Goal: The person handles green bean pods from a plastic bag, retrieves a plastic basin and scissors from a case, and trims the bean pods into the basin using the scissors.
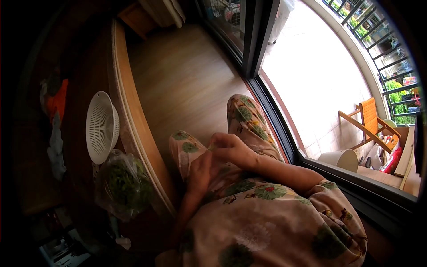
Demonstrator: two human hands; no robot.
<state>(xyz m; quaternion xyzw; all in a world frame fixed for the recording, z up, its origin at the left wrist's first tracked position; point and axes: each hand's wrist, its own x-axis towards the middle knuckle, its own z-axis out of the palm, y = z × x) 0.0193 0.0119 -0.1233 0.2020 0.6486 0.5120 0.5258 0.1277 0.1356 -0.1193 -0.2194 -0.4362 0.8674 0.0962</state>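
Observation:
My left hand point(202, 167) and my right hand point(231, 150) meet above my lap, over the flowered clothing point(253, 191). The fingers of both are bent together around something small and greenish, too small to name. To the left, on the wooden table point(82, 133), a white slotted basket point(101, 127) lies nearest the far part of the table edge. Just below it in view is a clear plastic bag point(126, 184) with green leafy vegetables inside.
An orange item point(58, 98) and a pale cloth-like item point(56, 147) lie at the table's far left. A dark sliding-door frame point(284, 129) runs along my right. Beyond it are a folding wooden chair point(369, 120) and a white round container point(340, 160).

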